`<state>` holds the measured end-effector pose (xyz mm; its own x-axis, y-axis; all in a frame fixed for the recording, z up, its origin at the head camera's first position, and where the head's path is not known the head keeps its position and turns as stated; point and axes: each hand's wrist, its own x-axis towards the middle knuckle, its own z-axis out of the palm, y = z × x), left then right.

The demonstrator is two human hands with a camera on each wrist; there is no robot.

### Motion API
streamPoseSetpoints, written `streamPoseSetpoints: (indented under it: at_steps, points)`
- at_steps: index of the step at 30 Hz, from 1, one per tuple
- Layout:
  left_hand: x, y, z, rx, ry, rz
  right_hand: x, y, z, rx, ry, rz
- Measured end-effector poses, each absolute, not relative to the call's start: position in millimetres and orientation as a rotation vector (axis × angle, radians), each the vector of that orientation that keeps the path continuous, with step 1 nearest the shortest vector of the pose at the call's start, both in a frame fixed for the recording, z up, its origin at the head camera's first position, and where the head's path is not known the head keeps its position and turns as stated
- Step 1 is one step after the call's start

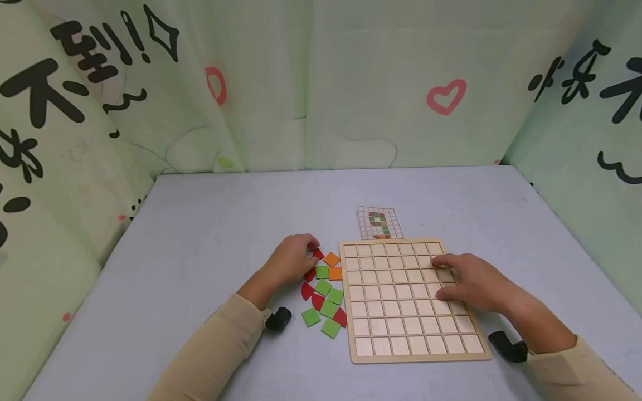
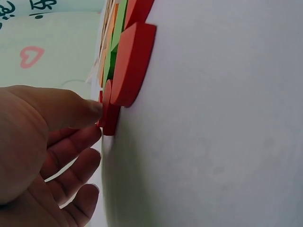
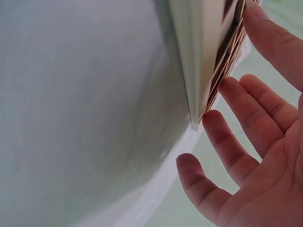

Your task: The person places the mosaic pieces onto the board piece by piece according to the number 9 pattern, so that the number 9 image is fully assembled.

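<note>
My left hand [image 1: 291, 259] is at the far end of a loose group of flat tiles, thumb and index finger around a red quarter-circle tile [image 1: 318, 254]. In the left wrist view, the thumb partly hides that tile, and another red tile [image 2: 135, 66] lies closer to the camera. My right hand [image 1: 478, 281] rests its fingers over the right side of a wooden grid board [image 1: 421, 361], thumb apart from them. Seen from the right wrist, those fingers [image 3: 255, 113] are spread along the board's edge.
Several green tiles [image 1: 311, 317], more red ones [image 1: 307, 291] and orange tiles [image 1: 331, 259] lie against the board's left side. Behind the board is a card [image 1: 391, 220] with a coloured grid pattern. A printed curtain [image 1: 361, 111] surrounds the white table [image 1: 225, 211].
</note>
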<state>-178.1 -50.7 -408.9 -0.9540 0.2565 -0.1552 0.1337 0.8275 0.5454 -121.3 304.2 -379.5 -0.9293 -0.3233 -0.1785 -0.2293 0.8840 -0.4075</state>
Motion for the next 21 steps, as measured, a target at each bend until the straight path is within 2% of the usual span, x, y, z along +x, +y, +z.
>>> streamPoseSetpoints:
  at_steps: [21]
  points:
    - [-183.1, -48.0, -409.1, 0.32, 2.737, 0.881, -121.2, 305.2, -380.0, -0.418, 2.814, -0.57]
